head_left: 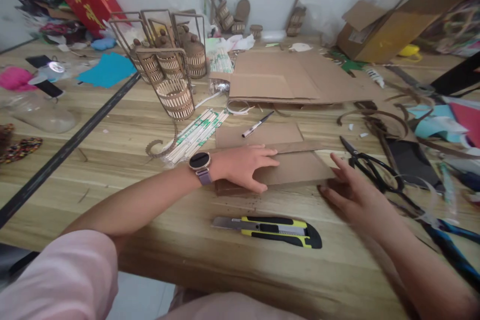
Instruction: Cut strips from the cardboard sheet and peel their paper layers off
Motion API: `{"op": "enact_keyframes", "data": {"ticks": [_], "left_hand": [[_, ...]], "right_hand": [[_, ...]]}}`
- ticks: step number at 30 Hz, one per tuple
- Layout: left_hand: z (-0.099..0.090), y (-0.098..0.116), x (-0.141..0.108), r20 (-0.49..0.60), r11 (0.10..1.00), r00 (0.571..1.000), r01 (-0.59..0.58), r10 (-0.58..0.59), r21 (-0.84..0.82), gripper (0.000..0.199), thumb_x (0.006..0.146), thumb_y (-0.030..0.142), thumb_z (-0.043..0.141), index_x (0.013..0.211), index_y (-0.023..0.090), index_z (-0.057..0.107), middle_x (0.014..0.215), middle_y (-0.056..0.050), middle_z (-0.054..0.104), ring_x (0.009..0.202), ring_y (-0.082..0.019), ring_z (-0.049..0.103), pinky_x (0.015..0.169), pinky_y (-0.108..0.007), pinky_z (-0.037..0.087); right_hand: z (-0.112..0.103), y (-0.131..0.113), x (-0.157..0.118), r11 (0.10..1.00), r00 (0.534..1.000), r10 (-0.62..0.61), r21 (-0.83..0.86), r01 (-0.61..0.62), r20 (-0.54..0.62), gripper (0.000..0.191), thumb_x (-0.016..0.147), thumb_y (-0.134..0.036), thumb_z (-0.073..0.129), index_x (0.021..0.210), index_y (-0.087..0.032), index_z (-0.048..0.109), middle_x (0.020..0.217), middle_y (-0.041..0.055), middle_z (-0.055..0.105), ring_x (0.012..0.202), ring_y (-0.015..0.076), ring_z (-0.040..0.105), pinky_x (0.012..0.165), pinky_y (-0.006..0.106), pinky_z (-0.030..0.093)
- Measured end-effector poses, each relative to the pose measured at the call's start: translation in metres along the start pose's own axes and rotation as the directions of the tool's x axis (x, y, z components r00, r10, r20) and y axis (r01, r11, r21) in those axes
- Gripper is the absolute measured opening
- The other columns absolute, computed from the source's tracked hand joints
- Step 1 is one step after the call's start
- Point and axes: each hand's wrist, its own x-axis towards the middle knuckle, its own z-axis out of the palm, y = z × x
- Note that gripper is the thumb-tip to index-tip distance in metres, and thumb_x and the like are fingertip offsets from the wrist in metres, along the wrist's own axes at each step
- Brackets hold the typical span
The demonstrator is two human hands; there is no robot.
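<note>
My left hand (247, 166) lies with spread fingers on a piece of brown cardboard (296, 169) in the middle of the table. A narrow cardboard strip (300, 147) runs along that piece, under the fingertips. At the cardboard's right end is my right hand (352, 187), its fingers apart and slightly blurred; whether it touches the edge I cannot tell. Another flat cardboard piece (258, 135) lies just behind, with a pen (257, 125) resting across it. Nearer to me, a yellow and black utility knife (277, 231) lies with its blade out, pointing left.
Black scissors (375, 167) lie right of my right hand. Behind the hands are wrapped chopsticks (198, 132), several small slatted baskets with frames (175, 97) and stacked cardboard sheets (273, 77). A cardboard box (405, 25) stands back right; blue sheets (108, 69) lie left.
</note>
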Motion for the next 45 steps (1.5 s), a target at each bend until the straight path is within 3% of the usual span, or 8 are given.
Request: {"op": "enact_keyframes", "data": {"ticks": [9, 19, 23, 25, 29, 34, 39, 45], "left_hand": [[-0.005, -0.011, -0.003, -0.045, 0.995, 0.999, -0.031, 0.026, -0.1, 0.071, 0.084, 0.04, 0.073, 0.147, 0.014, 0.052, 0.162, -0.015, 0.037, 0.151, -0.03, 0.034, 0.123, -0.045, 0.028], [0.001, -0.006, -0.011, 0.003, 0.999, 1.0, -0.018, 0.018, 0.03, 0.07, 0.088, 0.04, 0.072, 0.149, 0.015, 0.049, 0.164, -0.014, 0.033, 0.154, -0.034, 0.023, 0.125, -0.053, 0.018], [0.011, 0.008, -0.021, -0.09, 0.999, 0.996, -0.021, 0.025, 0.04, 0.056, 0.088, 0.042, 0.074, 0.135, 0.014, 0.062, 0.159, -0.018, 0.041, 0.155, -0.038, 0.017, 0.124, -0.061, 0.005], [0.015, 0.024, -0.028, -0.216, 0.98, 0.976, -0.026, -0.017, -0.195, 0.046, 0.092, 0.043, 0.068, 0.126, 0.013, 0.068, 0.15, -0.019, 0.053, 0.149, -0.034, 0.035, 0.123, -0.051, 0.022], [0.025, 0.061, -0.038, -0.137, 0.458, 0.934, 0.031, -0.33, -0.888, 0.06, 0.097, 0.056, 0.056, 0.138, 0.013, 0.06, 0.121, -0.016, 0.07, 0.101, -0.024, 0.069, 0.087, -0.036, 0.054], [0.042, 0.078, -0.039, -0.084, -0.183, 0.877, -0.191, -0.473, -0.964, 0.062, 0.078, 0.06, 0.079, 0.122, 0.017, 0.07, 0.103, -0.007, 0.071, 0.095, -0.018, 0.065, 0.089, -0.032, 0.05], [0.048, 0.072, -0.038, -0.046, -0.297, 0.866, -0.22, -0.498, -0.929, 0.046, 0.075, 0.05, 0.085, 0.1, 0.014, 0.076, 0.094, -0.007, 0.069, 0.09, -0.018, 0.062, 0.084, -0.029, 0.047], [0.051, 0.069, -0.038, -0.064, -0.318, 0.884, -0.233, -0.463, -0.919, 0.044, 0.072, 0.053, 0.086, 0.086, 0.014, 0.072, 0.075, 0.0, 0.059, 0.073, -0.011, 0.054, 0.075, -0.024, 0.044]], "right_hand": [[-0.009, 0.0, -0.013, 0.952, 0.952, -0.298, 0.088, 0.292, 0.069, 0.06, 0.095, -0.043, 0.051, 0.151, -0.022, 0.041, 0.089, 0.0035, 0.071, 0.079, 0.0198, 0.069, 0.08, 0.039, 0.058], [-0.072, 0.042, -0.041, 0.944, 0.964, -0.242, 0.256, 0.208, 0.107, 0.032, 0.087, -0.057, 0.065, 0.112, -0.037, 0.071, 0.092, 0.0028, 0.076, 0.076, 0.0208, 0.074, 0.06, 0.03, 0.059], [-0.06, 0.002, -0.037, 0.938, 0.968, -0.216, 0.248, 0.243, -0.13, 0.032, 0.088, -0.06, 0.061, 0.099, -0.031, 0.072, 0.082, 0.0037, 0.071, 0.069, 0.0185, 0.069, 0.054, 0.03, 0.055], [-0.045, -0.034, -0.035, 0.957, 0.94, -0.225, 0.125, 0.263, -0.257, 0.026, 0.095, -0.046, 0.056, 0.107, -0.029, 0.071, 0.084, 0.0044, 0.069, 0.071, 0.018, 0.067, 0.059, 0.031, 0.054], [-0.015, -0.096, -0.037, 0.9, 0.808, -0.435, -0.154, 0.408, -0.398, 0.026, 0.097, -0.029, 0.051, 0.116, -0.026, 0.069, 0.086, 0.0071, 0.066, 0.077, 0.0199, 0.065, 0.064, 0.033, 0.054], [0.014, -0.119, -0.038, 0.712, 0.675, -0.699, -0.138, 0.689, -0.235, 0.037, 0.098, -0.017, 0.049, 0.13, -0.028, 0.063, 0.083, 0.0031, 0.071, 0.073, 0.0177, 0.069, 0.064, 0.03, 0.055], [0.026, -0.119, -0.036, 0.582, 0.559, -0.81, -0.126, 0.803, -0.18, 0.032, 0.095, -0.011, 0.053, 0.118, -0.028, 0.067, 0.087, 0.0012, 0.074, 0.081, 0.0163, 0.073, 0.077, 0.029, 0.059], [0.024, -0.116, -0.032, 0.559, 0.551, -0.82, -0.008, 0.829, -0.154, 0.027, 0.097, -0.019, 0.05, 0.117, -0.024, 0.067, 0.09, 0.0047, 0.072, 0.09, 0.0172, 0.074, 0.082, 0.029, 0.061]]}}
